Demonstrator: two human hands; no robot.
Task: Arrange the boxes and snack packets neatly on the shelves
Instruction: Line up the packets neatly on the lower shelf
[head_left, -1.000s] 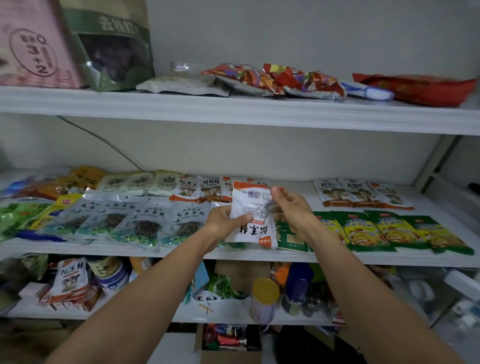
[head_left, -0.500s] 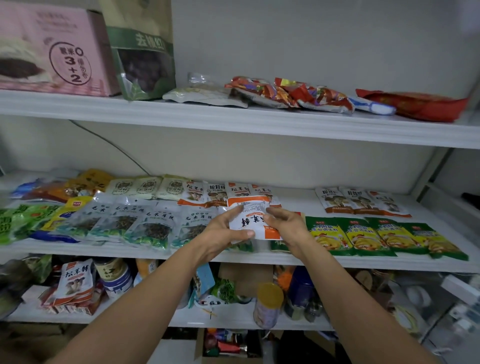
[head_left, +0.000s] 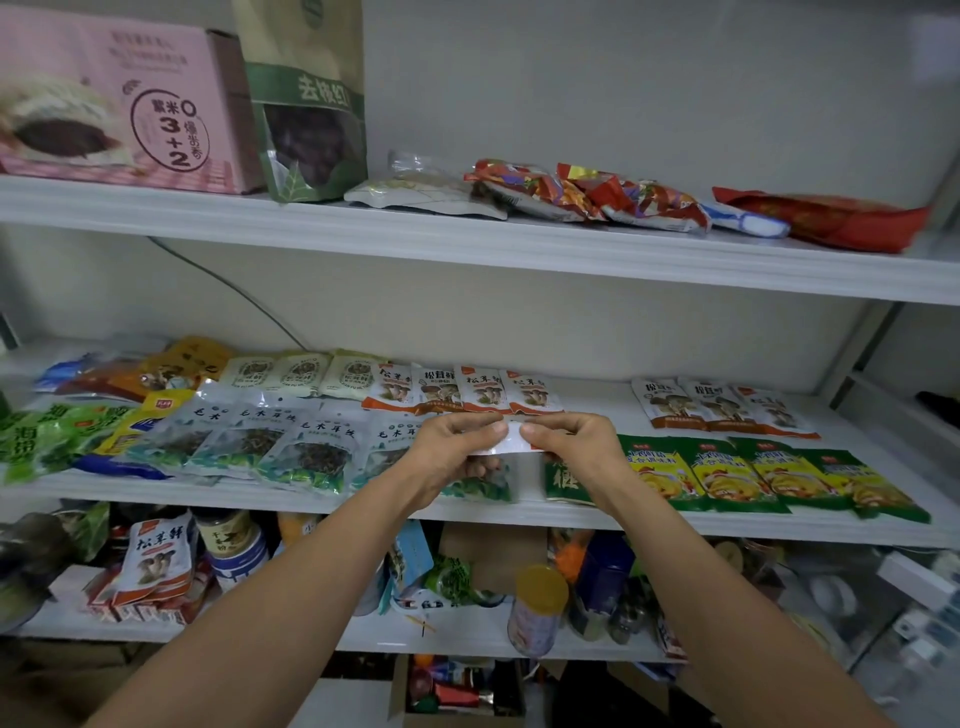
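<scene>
Over the middle shelf (head_left: 571, 514) both my hands pinch one white-and-orange snack packet (head_left: 511, 440), held nearly flat and seen edge-on. My left hand (head_left: 457, 449) grips its left end, my right hand (head_left: 571, 447) its right end. Just behind it lies a row of white-and-orange mushroom packets (head_left: 462, 388). Three more of that kind (head_left: 719, 406) lie further right. Silver-blue packets (head_left: 270, 441) sit to the left and green-yellow packets (head_left: 753, 475) to the right. Most of the held packet is hidden by my fingers.
The top shelf (head_left: 467, 244) carries a pink box (head_left: 119, 104), a standing green pouch (head_left: 306, 104), and flat red and multicoloured packets (head_left: 597, 197). The lower shelf holds jars, a yellow-lidded can (head_left: 537, 608) and a mushroom packet (head_left: 156, 561). A shelf post (head_left: 857, 348) rises at right.
The packet has gone from upright and facing me to nearly flat and lower, over the middle shelf. Both hands came closer together on it. The camera view tilted left and up.
</scene>
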